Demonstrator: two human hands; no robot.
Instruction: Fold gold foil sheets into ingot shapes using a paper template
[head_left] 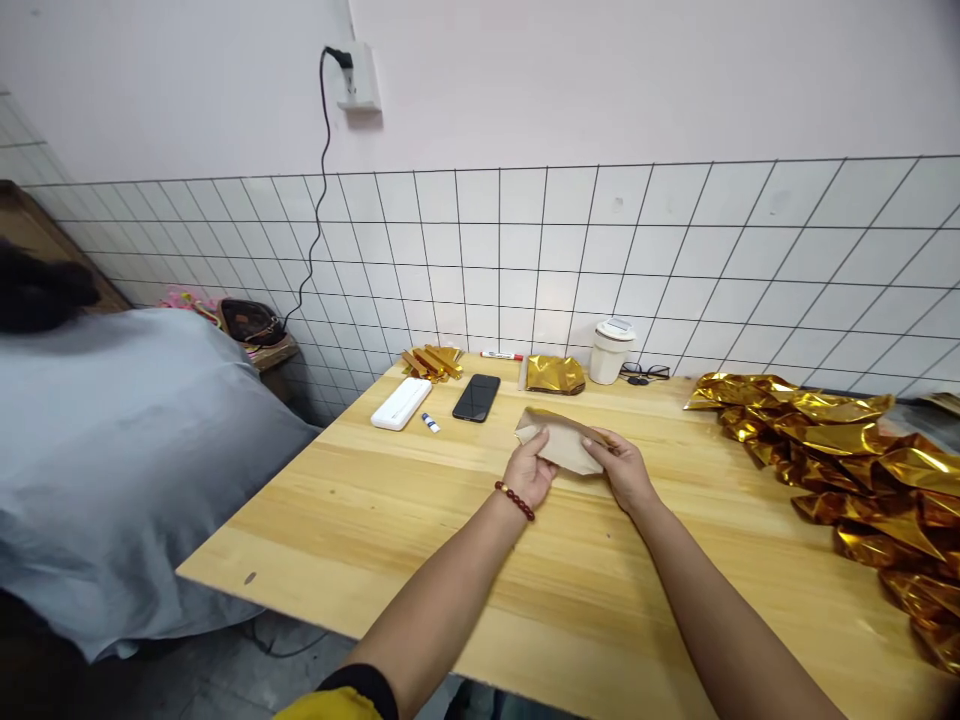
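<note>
Holding a piece of tan paper [571, 450] by its two ends, the hands keep it raised in front of the person, over the middle of the surface [360, 540], probably so that it stays spread and steady. The left hand [534, 468] is partly closed, thumb on top and fingers curled beneath; the right hand [624, 468] pinches the opposite end, thumb on the near face. The phone [476, 398], power bank [402, 403], cup [611, 355] and gold packet [555, 374] sit towards the wall, seemingly within reach yet out of the forearms' way. Twisted gold foil [825, 440] is gathered along the right, perhaps to keep it together.

Most fingers are hidden behind the paper, so their exact grip cannot be told; nor can whether it is one sheet or several layers. The glasses [649, 372] are partly hidden by the cup, the foil runs out of view, and the neighbouring person [150, 430] is cut off at left.
</note>
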